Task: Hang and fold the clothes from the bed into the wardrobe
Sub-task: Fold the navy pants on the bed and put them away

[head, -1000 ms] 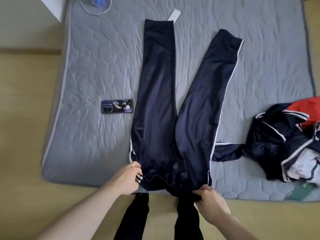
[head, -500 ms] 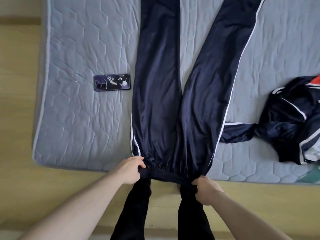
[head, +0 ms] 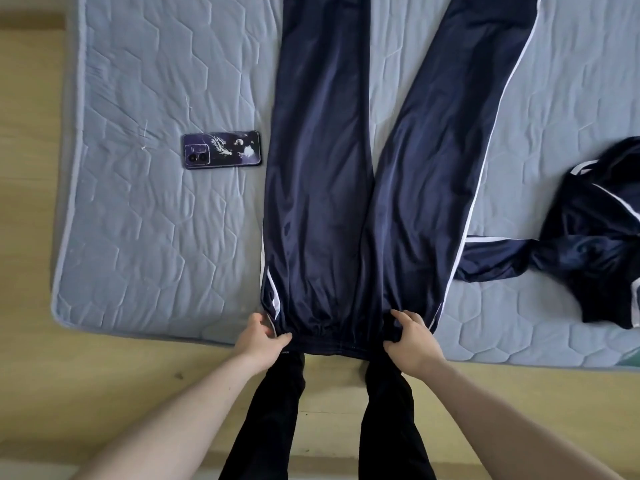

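Navy track trousers [head: 332, 188] with white side stripes lie flat on the grey quilted mattress [head: 145, 237], legs spread and pointing away, waistband at the near edge. My left hand [head: 259, 336] pinches the waistband's left corner. My right hand [head: 412, 336] grips the waistband near its right corner, fingers bunched in the fabric. A crumpled navy jacket [head: 595, 244] with white trim lies at the right, one sleeve reaching toward the trousers. The trouser hems are out of frame at the top.
A phone [head: 221, 150] in a dark purple case lies on the mattress just left of the trousers. Yellowish floor [head: 34, 375] runs along the mattress's left and near sides. My own dark-trousered legs [head: 277, 417] stand against the near edge.
The view has dropped and moved closer to the bed. My right hand has shifted up onto the waistband; my left hand still holds the left corner. The waistband lies flatter.
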Demonstrator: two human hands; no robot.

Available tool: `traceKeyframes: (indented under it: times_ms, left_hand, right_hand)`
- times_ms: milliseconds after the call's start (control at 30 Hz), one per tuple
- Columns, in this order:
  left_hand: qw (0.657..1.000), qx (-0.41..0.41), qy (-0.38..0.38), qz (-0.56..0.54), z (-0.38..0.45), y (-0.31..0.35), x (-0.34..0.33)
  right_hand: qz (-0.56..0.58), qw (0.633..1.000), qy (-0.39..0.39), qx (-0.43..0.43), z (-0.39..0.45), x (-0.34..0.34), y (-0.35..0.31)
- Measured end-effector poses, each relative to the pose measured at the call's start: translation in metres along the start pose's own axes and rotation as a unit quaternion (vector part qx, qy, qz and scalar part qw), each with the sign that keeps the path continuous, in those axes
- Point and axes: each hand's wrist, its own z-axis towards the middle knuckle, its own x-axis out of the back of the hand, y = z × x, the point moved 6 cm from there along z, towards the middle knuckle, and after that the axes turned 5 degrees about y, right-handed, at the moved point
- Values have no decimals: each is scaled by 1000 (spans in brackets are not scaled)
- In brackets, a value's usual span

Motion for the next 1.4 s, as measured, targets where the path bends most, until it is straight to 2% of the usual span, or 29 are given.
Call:
traceKeyframes:
  times_ms: [167, 367, 567, 767, 967, 1100, 1300, 1367, 1400]
  left_hand:
    - [995, -63, 70, -32, -11, 25, 7]
    - [967, -196, 152, -64, -71, 87, 8]
    - [933, -347, 51, -80, -125, 157, -39]
    - [900, -435, 0, 37, -146, 213, -91]
    - [865, -431, -77, 244, -143, 222, -145]
    - [838, -419, -135, 324, -139, 228, -167]
    - [826, -297, -222, 424, -102, 215, -173]
    - [840, -278, -225, 408, -91, 218, -161]
    - [858, -276, -204, 382, -84, 225, -150]
  right_hand:
    - [57, 998, -20, -8, 3, 0, 5]
    - [150, 987, -7, -52, 6, 29, 31]
    - [215, 973, 24, -79, 7, 60, 65]
    - [230, 970, 34, -76, 10, 88, 91]
    - [262, 961, 27, -86, 15, 99, 112]
    - [278, 957, 13, -82, 23, 97, 116]
    - [268, 960, 0, -75, 42, 98, 111]
    - [255, 964, -15, -71, 46, 102, 107]
    - [247, 966, -25, -68, 48, 103, 104]
